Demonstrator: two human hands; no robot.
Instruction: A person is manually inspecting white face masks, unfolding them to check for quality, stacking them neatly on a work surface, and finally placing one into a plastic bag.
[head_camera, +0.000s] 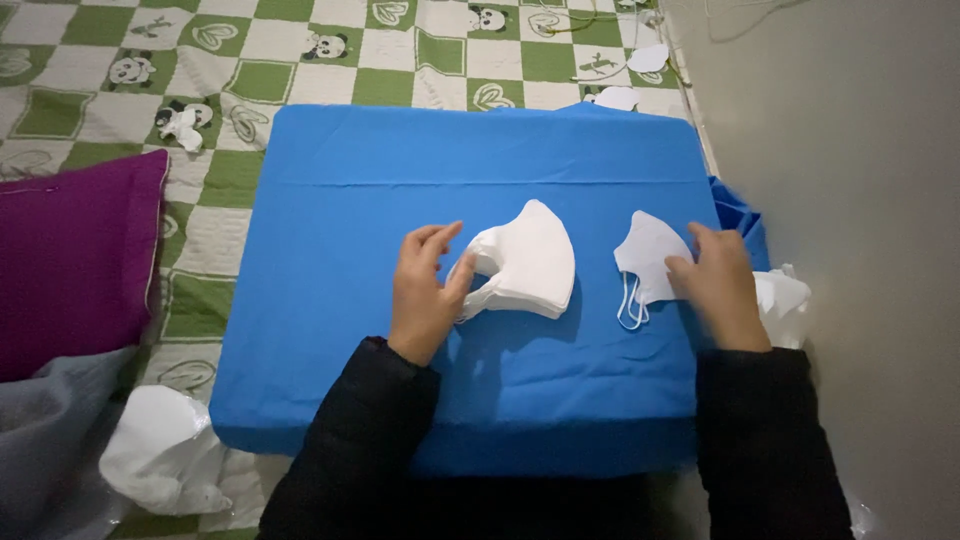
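Note:
A thick stack of folded white face masks (527, 261) lies in the middle of a blue cloth-covered pad (360, 200). My left hand (425, 290) rests against the stack's left edge, fingers spread. A single white mask (651, 257) with ear loops lies to the right of the stack. My right hand (716, 285) lies flat on that mask's right side, pressing it onto the cloth. Both arms wear black sleeves.
The pad sits on a green and white checkered panda-print sheet (300, 60). A purple cushion (70, 260) lies at left, a white plastic bag (165, 450) at lower left, more white masks (780, 300) at the pad's right edge, a grey wall (850, 150) on the right.

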